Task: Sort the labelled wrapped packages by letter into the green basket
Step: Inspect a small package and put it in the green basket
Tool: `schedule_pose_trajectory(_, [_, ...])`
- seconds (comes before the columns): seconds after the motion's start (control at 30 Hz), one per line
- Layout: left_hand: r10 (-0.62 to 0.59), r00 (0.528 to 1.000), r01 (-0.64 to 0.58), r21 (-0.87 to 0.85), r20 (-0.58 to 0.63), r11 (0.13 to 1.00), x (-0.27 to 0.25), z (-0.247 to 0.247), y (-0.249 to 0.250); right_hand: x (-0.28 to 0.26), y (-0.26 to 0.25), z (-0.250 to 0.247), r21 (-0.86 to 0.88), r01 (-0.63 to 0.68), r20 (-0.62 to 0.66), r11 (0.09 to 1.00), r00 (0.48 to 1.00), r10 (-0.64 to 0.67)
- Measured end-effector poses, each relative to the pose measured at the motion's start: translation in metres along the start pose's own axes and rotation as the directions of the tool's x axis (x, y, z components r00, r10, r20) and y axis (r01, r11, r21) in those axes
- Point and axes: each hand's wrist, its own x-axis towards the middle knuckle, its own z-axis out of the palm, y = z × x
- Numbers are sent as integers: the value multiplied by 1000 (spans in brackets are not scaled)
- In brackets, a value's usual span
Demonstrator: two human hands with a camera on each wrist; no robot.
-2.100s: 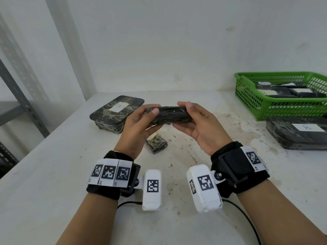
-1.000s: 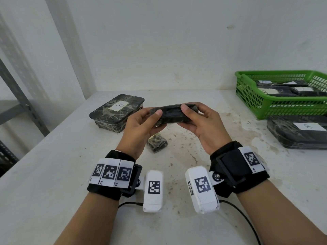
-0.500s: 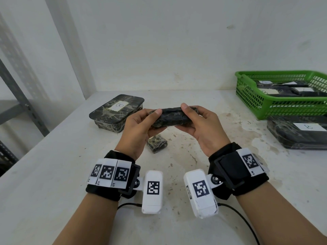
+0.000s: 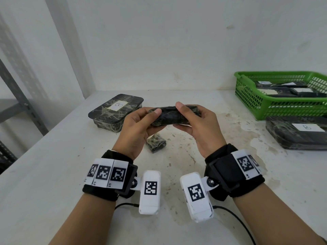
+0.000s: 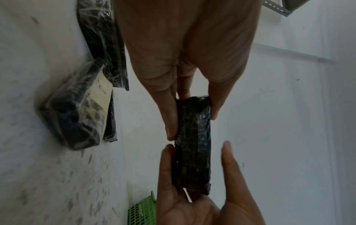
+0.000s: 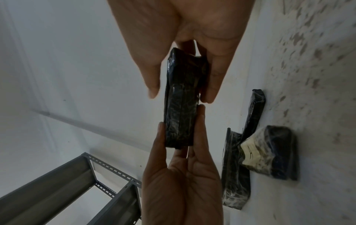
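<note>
Both hands hold one black wrapped package (image 4: 169, 117) above the middle of the table. My left hand (image 4: 155, 121) pinches its left end, thumb on top and fingers beneath. At the other end my right hand (image 4: 184, 116) grips it the same way. No label shows on the held package (image 5: 194, 144) in any view, including the right wrist view (image 6: 183, 99). The green basket (image 4: 265, 110) stands at the back right with several labelled packages inside.
A large package marked B (image 4: 116, 110) lies at the back left. A small wrapped package (image 4: 156, 143) sits on the table below my hands. Another package marked B (image 4: 300, 135) lies in front of the basket. Grey shelving (image 4: 16, 96) stands at left.
The package has been turned a little in my fingers, its right end now tilted up. My right thumb has come onto its top. Both hands stay in place.
</note>
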Motion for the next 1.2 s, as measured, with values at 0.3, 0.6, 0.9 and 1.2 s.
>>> schedule_pose_trajectory(0.3, [37, 996, -34, -41, 78, 999, -2, -1, 2, 1, -1, -2, -29, 98, -32, 995, 995, -99])
schedule_pose_trajectory(0.6, [16, 999, -12, -79, 52, 997, -1, -1, 4, 3, -2, -2, 37, 94, 25, 995, 995, -95])
schedule_pose_trajectory(0.9, [-51, 998, 55, -120, 37, 991, -2, 3, 5, 5, -9, -5, 119, 143, 185, 982, 969, -164])
schedule_pose_trajectory(1.2, [-11, 1000, 12, -120, 13, 993, 0, -4, 7, 7, -8, -9, 83, -6, 122, 997, 993, -4])
